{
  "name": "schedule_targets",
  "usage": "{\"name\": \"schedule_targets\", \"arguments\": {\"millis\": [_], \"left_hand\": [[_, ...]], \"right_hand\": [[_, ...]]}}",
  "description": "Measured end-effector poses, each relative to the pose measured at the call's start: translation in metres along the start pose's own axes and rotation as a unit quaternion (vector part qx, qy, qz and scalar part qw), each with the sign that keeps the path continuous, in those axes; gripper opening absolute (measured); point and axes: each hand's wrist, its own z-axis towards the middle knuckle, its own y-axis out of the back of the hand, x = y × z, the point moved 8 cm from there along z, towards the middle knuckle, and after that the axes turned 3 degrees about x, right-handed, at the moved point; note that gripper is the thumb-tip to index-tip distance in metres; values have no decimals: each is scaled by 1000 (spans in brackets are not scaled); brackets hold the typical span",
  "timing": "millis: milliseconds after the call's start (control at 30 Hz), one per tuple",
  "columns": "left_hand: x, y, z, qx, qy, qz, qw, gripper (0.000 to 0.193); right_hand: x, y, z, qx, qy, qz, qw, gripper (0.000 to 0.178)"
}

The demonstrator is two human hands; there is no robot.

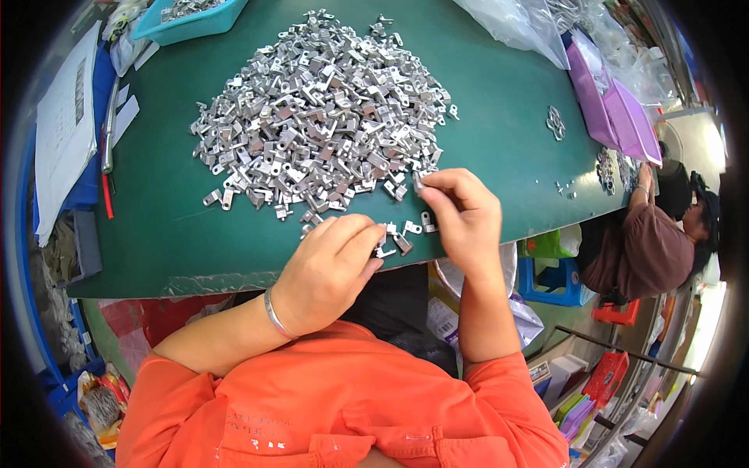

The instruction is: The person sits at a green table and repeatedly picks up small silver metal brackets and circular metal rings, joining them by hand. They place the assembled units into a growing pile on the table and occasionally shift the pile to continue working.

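Note:
A large heap of small silvery metal brackets (324, 117), many with a round hole in a flat tab, covers the middle of the green table (507, 132). At the heap's near right edge, my right hand (468, 218) pinches one small metal bracket (418, 182) between thumb and forefinger. My left hand (331, 261) is near the table's front edge, its fingers closed beside a few loose brackets (402, 242). A small metal piece seems to sit at its fingertips, but the fingers partly hide it. Another bracket (427, 222) lies between my hands.
A turquoise tray (195, 27) of metal parts stands at the far left, near papers (70, 132) and a red pen (107, 195). Purple bins (612, 109), a plastic bag (519, 27) and linked metal rings (555, 123) are on the right. Another person (647, 242) sits at the right end.

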Motion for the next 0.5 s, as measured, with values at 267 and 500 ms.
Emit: {"name": "schedule_targets", "arguments": {"millis": [267, 500], "left_hand": [[10, 5, 2, -10, -15, 36, 999, 38], [1, -2, -2, 25, 7, -21, 999, 47]], "right_hand": [[-32, 6, -15, 67, -153, 497, 851, 13], [5, 22, -9, 128, 15, -6, 992, 13]]}}
